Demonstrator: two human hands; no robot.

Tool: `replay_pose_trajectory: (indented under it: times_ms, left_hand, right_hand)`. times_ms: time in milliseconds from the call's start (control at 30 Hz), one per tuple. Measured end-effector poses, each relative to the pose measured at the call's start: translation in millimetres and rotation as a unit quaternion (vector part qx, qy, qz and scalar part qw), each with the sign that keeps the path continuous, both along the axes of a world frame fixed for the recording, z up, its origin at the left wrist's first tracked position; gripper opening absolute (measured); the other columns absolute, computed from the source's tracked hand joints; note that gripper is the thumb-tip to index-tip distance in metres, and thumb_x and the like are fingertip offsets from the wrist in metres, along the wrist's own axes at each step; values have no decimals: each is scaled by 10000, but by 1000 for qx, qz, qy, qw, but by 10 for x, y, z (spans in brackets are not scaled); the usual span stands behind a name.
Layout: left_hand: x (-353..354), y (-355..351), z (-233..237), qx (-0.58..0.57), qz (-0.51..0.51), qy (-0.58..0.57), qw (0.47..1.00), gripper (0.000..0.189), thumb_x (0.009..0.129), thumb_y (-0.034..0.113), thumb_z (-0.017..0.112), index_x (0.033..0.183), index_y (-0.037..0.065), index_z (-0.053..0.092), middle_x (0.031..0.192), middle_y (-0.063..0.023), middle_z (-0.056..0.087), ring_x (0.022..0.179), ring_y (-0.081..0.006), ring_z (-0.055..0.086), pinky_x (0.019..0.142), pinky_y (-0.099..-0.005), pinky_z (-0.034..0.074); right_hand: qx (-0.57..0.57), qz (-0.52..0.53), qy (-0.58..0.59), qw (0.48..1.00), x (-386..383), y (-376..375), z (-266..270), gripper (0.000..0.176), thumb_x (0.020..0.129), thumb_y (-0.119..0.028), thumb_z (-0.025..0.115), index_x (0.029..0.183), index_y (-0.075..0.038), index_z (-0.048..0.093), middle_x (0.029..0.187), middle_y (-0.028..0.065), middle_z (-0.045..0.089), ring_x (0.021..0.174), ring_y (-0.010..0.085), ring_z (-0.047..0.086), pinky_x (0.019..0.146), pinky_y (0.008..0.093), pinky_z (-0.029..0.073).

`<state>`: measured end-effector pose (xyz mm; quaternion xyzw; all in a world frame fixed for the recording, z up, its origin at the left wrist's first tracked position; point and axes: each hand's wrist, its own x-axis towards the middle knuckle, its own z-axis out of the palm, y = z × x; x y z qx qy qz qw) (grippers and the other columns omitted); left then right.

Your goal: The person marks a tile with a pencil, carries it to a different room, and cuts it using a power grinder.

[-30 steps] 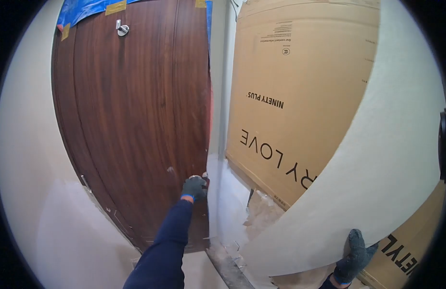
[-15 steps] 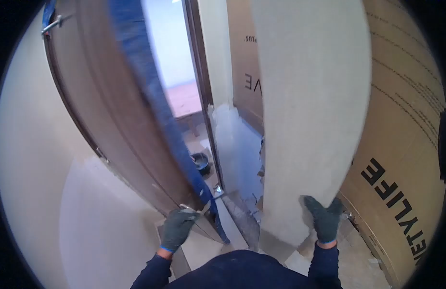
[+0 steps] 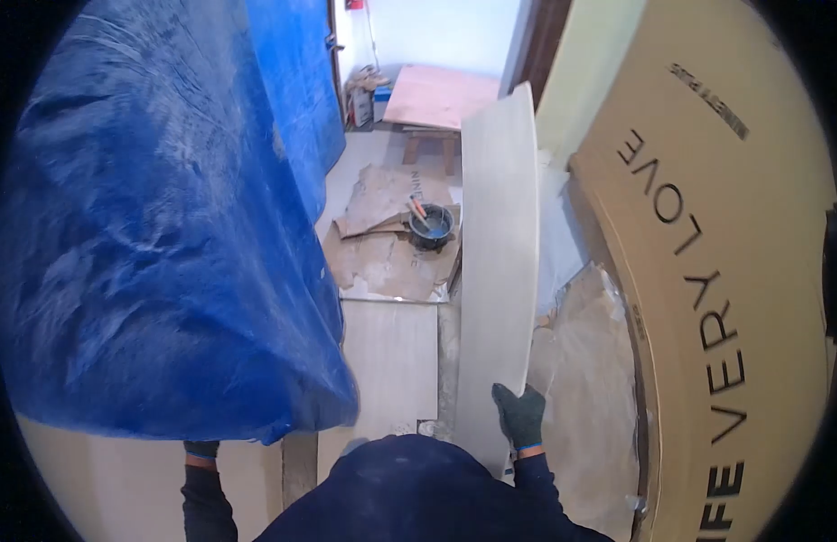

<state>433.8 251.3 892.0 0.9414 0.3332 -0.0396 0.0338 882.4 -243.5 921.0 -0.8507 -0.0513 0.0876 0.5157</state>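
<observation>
Your right hand [image 3: 522, 417]: pinching panel [image 3: 498, 244] by edge, not set down; your left hand [image 3: 201, 449]: at blue sheet [image 3: 165, 271], grip hidden, cannot tell

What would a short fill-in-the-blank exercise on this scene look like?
The right hand, gripping the long pale panel, wears a dark ____. The large wrinkled plastic sheet is coloured ____. The flat board above the low wooden stand is ____. On the brown cardboard, LOVE follows the printed word ____.

glove; blue; pink; VERY
</observation>
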Motion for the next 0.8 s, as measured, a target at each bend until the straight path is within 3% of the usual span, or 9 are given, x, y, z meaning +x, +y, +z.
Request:
replay_pose_trajectory:
  times_ms: [200,267,400,467,500,600,667,700,800]
  left_hand:
    - [-609,-215,-976,-111,149,103,977,498,1006,398,420,1358,50,472,1392,-165,491,1267,-337,477,1077,-446,370]
    - [-659,-604,-1536,-184,179,132,957,480,999,392,431,1334,54,492,1367,-166,509,1250,-341,490,1064,-448,379]
    - [-323,-1532,-2374,-349,197,157,903,446,985,380,453,1287,61,532,1317,-169,545,1216,-349,517,1038,-453,397]
    - [-6,-1787,-2548,-414,191,150,877,429,978,374,464,1263,65,552,1292,-170,562,1199,-352,530,1025,-456,406]
    - [189,-1844,-2644,-440,190,144,866,421,975,371,470,1251,67,562,1279,-171,571,1190,-354,536,1018,-457,410]
    - [827,-1639,-2796,-472,176,135,853,397,965,362,486,1215,73,592,1242,-173,598,1165,-360,556,998,-461,424]
    - [1263,-1263,-2833,-472,154,130,858,382,958,357,497,1191,77,612,1217,-174,616,1148,-364,569,985,-463,433]
    - [1495,-1059,-2867,-471,137,125,862,374,955,354,503,1179,78,621,1204,-175,625,1139,-366,575,979,-465,437]
    - [2287,-253,-3031,-440,41,96,892,353,944,345,520,1143,84,651,1167,-177,651,1114,-371,595,959,-468,451]
  right_hand:
    - [-100,39,65,992,287,229,-631,354,823,-336,712,923,3,728,814,165,727,739,267,716,683,381,538]
    - [-145,48,25,988,404,356,-794,295,805,-264,750,899,15,726,702,59,691,622,133,630,588,316,492]
    - [-200,81,65,974,845,688,-967,290,801,-265,751,895,8,726,712,82,701,623,165,651,605,327,504]
    - [-217,62,195,954,1133,1012,-902,314,789,-278,752,903,13,722,745,119,718,668,220,688,642,354,522]
    - [-226,67,195,952,1306,1155,-941,314,789,-278,752,903,13,722,745,119,718,668,220,688,642,354,522]
    - [-180,108,127,970,1849,1528,-1054,350,784,-301,745,905,27,717,785,151,726,732,279,707,684,390,531]
    - [-339,200,81,916,2294,1779,-1172,379,781,-319,736,917,34,717,827,171,730,783,307,711,719,403,534]
    - [-341,203,87,914,2500,1830,-1306,379,781,-319,736,917,34,717,827,171,730,783,307,711,719,403,534]
    - [-232,209,-20,950,3043,2126,-1529,354,806,-352,722,853,-2,717,745,213,683,723,370,679,686,437,528]
